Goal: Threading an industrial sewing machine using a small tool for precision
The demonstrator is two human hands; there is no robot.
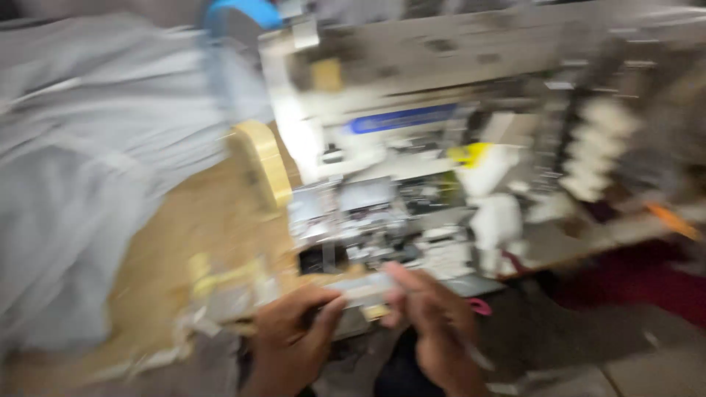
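The view is heavily blurred by motion. My left hand [294, 334] and my right hand [434, 327] are low in the middle, fingers curled, both touching a flat grey piece [360, 288] at the front edge of an industrial sewing machine [368, 213]. Whether either hand really grips that piece cannot be made out. A thin light object pokes out below my right hand. A large heap of pale grey fabric [88, 169] lies to the left of the machine on a wooden table [184, 235].
A roll of yellowish tape [263, 162] stands beside the machine. White thread cones [599, 147] sit at the right. A small pink object [479, 306] lies near my right hand. A dark red floor [632, 283] shows at lower right.
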